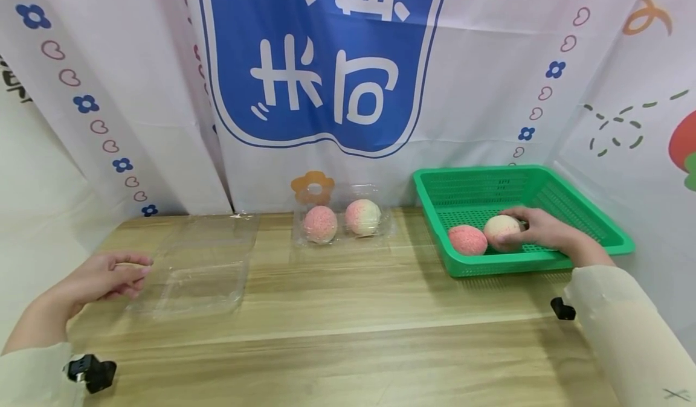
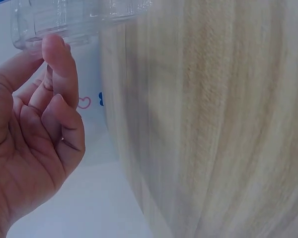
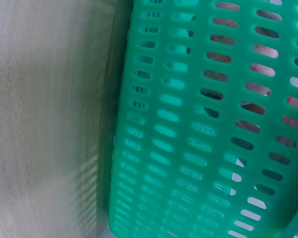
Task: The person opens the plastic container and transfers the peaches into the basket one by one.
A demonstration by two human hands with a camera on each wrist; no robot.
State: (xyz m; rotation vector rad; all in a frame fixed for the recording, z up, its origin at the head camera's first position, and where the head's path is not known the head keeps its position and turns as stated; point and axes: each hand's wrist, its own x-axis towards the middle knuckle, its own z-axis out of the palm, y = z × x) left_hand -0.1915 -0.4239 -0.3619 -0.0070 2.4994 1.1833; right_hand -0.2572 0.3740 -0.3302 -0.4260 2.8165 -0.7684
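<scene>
My right hand [image 1: 535,229] reaches into a green plastic basket [image 1: 589,211], its fingers and thumb around a cream-and-pink ball [image 1: 501,232]. Beside that, a pink, rough-surfaced ball [image 1: 467,240] lies against the basket's near wall. On the left, the thumb and forefinger of my left hand [image 1: 111,277] pinch at the left edge of a clear plastic box [image 1: 203,283], which lies with its lid folded back. The left wrist view shows these fingertips at the rim of the box [image 2: 64,22]. In the right wrist view the basket's slotted wall [image 3: 188,144] hides most of the hand.
A second clear box [image 1: 341,238] stands at the table's back edge, holding a pink ball [image 1: 320,224] and a pink-and-cream ball [image 1: 363,217]. A printed cloth [image 1: 462,105] hangs directly behind the wooden table [image 1: 348,358].
</scene>
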